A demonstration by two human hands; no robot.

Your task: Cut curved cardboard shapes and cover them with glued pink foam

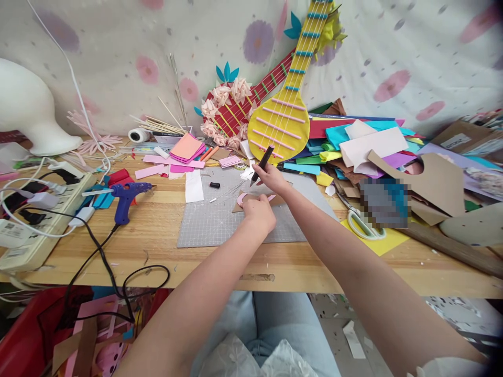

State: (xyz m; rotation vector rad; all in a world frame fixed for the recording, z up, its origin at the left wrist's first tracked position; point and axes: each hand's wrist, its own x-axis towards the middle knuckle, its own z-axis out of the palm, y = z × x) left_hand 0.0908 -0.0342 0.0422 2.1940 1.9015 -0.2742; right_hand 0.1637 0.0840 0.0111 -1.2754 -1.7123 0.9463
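Note:
A black marker is gripped in my right hand, its tip pointing down over the grey cutting mat. My left hand has curled fingers that press a curved pink piece against a small piece of brown cardboard on the mat. Part of the pink piece and the cardboard is hidden beneath that hand. A black marker cap and a white paper strip lie left of my hands.
A blue glue gun and a power strip sit at left, with loose cords. Behind the mat stand yellow and red lute-shaped crafts. Green-handled scissors, coloured sheets and a cardboard cutout crowd the right.

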